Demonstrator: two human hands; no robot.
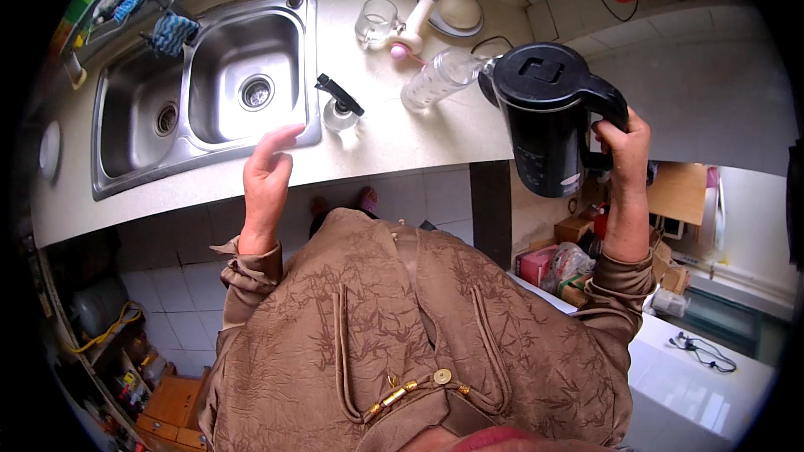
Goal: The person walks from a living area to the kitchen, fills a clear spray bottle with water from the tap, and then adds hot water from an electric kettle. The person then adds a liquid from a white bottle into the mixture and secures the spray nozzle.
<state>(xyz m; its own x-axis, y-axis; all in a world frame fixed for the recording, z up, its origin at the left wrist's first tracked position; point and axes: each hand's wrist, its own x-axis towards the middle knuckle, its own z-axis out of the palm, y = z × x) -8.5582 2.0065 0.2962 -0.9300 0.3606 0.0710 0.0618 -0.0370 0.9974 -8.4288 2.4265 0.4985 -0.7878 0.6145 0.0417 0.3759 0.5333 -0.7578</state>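
Observation:
A black electric kettle (544, 146), its lid shut, hangs in my right hand (628, 146), whose fingers are wrapped round the handle. It is held over the right end of the counter's front edge. The spout reaches the mouth of a clear bottle (437, 82) with markings; whether water flows I cannot make out. My left hand (270, 176) is raised by the front rim of the sink (311, 121), fingers apart and holding nothing. Between that hand and the clear bottle stands a small clear spray bottle (340, 115) with a black trigger head.
A glass mug (376, 23), a pale long-handled item (416, 27) with a pink ball end, and a plate (476, 23) with a rounded white thing stand toward the wall. A patterned blue cloth (172, 33) hangs beside the double sink. Behind my right arm lie boxes (536, 266) and bags.

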